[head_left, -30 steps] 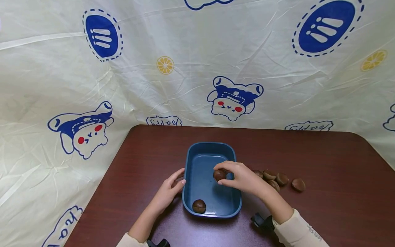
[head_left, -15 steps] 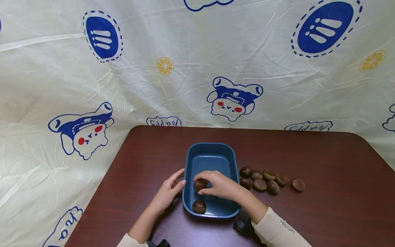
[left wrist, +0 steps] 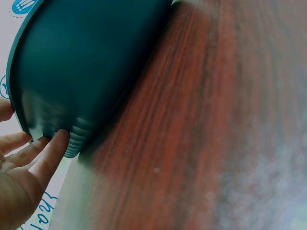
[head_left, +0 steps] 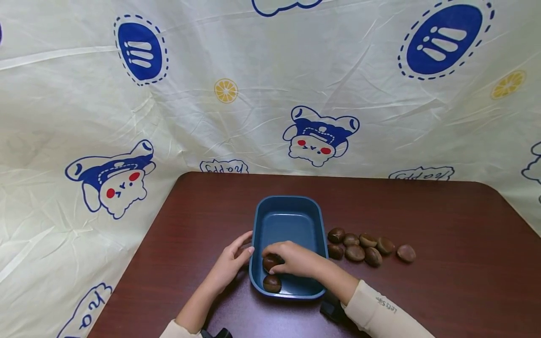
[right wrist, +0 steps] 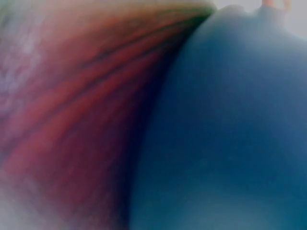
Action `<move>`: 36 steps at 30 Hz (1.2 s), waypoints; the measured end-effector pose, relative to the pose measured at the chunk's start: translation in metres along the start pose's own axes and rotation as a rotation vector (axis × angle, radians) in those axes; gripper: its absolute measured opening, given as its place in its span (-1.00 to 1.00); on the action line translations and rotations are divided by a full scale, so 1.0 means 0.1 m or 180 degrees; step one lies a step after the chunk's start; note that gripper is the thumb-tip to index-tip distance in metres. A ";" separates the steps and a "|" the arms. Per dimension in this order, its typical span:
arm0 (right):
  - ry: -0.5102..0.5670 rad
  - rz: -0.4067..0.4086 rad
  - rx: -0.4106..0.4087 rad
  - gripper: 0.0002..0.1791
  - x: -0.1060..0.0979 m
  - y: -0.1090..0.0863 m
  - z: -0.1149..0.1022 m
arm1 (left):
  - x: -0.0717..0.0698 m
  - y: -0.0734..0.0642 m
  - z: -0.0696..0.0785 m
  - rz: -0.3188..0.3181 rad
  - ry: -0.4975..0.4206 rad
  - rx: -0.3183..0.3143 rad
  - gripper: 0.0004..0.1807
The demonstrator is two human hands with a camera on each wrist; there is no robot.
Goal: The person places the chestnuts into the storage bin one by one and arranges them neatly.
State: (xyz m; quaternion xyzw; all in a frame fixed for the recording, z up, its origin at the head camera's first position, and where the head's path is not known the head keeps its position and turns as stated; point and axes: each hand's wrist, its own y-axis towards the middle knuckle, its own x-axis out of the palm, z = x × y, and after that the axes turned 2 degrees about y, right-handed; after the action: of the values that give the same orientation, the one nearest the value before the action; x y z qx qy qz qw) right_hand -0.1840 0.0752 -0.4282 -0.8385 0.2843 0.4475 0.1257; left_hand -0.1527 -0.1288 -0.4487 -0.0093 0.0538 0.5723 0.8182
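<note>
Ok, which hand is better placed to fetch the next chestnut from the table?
Probably the right hand, after releasing the chestnut it holds inside the tray: the loose chestnuts lie by the tray's right side, while the left hand touches its left.

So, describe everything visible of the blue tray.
The blue tray is a rounded rectangle with raised walls, smooth and plastic-looking, partly ridged outside. It sits flat on the brown table, its long sides running front to back. The left hand touches its left wall. One nut rests in its near left corner; the right hand holds another nut inside.
</note>
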 end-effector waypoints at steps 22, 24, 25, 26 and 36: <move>0.0173 0.0257 0.0008 -0.66 -0.07 -0.06 -0.04 | -0.01 0.01 -0.05 0.0018 0.0041 0.0012 -0.48; 0.0252 0.0335 0.0016 -0.64 -0.09 -0.07 -0.05 | -0.01 0.01 -0.05 0.0016 0.0051 0.0001 -0.48; 0.0303 0.0375 0.0012 -0.62 -0.10 -0.08 -0.06 | -0.01 0.01 -0.05 0.0015 0.0052 -0.0005 -0.48; 0.0351 0.0414 0.0013 -0.61 -0.11 -0.09 -0.06 | -0.01 0.01 -0.04 0.0011 0.0047 -0.0011 -0.47; 0.0655 0.0863 0.0020 -0.47 -0.28 -0.26 -0.10 | 0.00 0.01 -0.04 0.0032 0.0023 -0.0026 -0.47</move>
State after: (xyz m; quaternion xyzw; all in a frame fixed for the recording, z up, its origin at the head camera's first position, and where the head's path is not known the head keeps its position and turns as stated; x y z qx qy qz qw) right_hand -0.1736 0.1018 -0.4005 -0.8335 0.4076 0.3712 0.0370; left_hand -0.1535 -0.1285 -0.4524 -0.0145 0.0546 0.5766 0.8151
